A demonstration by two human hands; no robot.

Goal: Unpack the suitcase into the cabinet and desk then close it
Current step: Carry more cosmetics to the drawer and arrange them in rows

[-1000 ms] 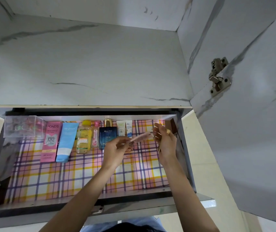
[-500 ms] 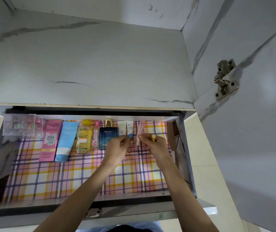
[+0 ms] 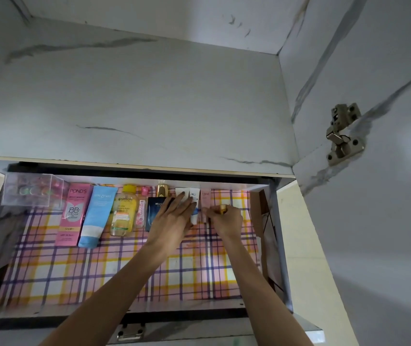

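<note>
The open drawer (image 3: 280,245) has a plaid liner (image 3: 99,270), and a row of toiletries lies along its back. A slim pink tube (image 3: 205,199) lies at the right end of that row. The fingertips of my right hand (image 3: 227,218) rest at the tube's lower end, and the hand is closed around a small gold item (image 3: 223,208). My left hand (image 3: 172,218) lies flat with fingers spread over a white tube (image 3: 181,192) and a white-and-blue tube (image 3: 194,194). It partly covers a dark blue perfume bottle (image 3: 155,208). The suitcase is out of view.
Leftward along the row lie a small pink bottle (image 3: 141,211), a yellow Garnier bottle (image 3: 123,211), a light blue tube (image 3: 97,216), a pink Pond's box (image 3: 72,213) and a clear box (image 3: 32,189). A cabinet door with a hinge (image 3: 344,133) stands open on the right.
The pink tube, held between both hands a second ago, now lies in the row. My left hand has let go and spread flat over the neighbouring tubes.
</note>
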